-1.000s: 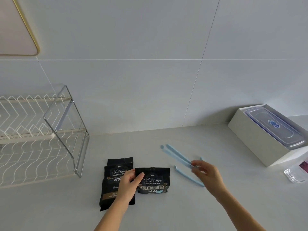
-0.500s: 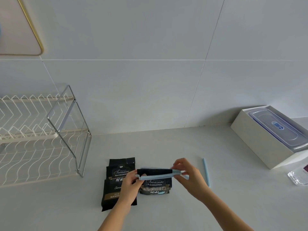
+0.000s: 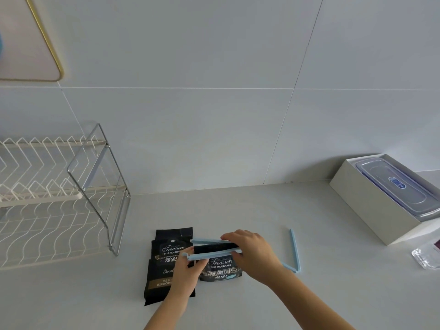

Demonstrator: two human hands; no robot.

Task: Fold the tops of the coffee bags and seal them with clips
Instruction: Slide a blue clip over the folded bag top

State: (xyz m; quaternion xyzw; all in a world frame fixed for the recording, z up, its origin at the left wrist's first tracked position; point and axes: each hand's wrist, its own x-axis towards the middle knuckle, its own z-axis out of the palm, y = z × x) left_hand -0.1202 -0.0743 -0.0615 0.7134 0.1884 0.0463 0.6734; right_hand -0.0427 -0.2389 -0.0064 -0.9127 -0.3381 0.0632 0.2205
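Two black coffee bags lie on the grey counter. The left bag (image 3: 166, 256) lies flat with its top unfolded. On the right bag (image 3: 222, 266) the top is folded down, and a light blue clip (image 3: 207, 249) straddles the fold with its two arms spread apart. My left hand (image 3: 188, 270) holds the bag and the clip's left end. My right hand (image 3: 252, 253) grips the clip's right end, fingers curled over both arms. A second blue clip (image 3: 294, 253) lies open on the counter to the right.
A white wire dish rack (image 3: 54, 206) with a metal frame stands at the left. A white box (image 3: 371, 210) with a clear lidded container inside sits at the right by the wall. A clear plastic packet (image 3: 427, 256) lies at the right edge.
My right hand picked up a clip from the counter and brought it to the right bag's folded top. The clip's arms now straddle the fold, with my right hand over it.
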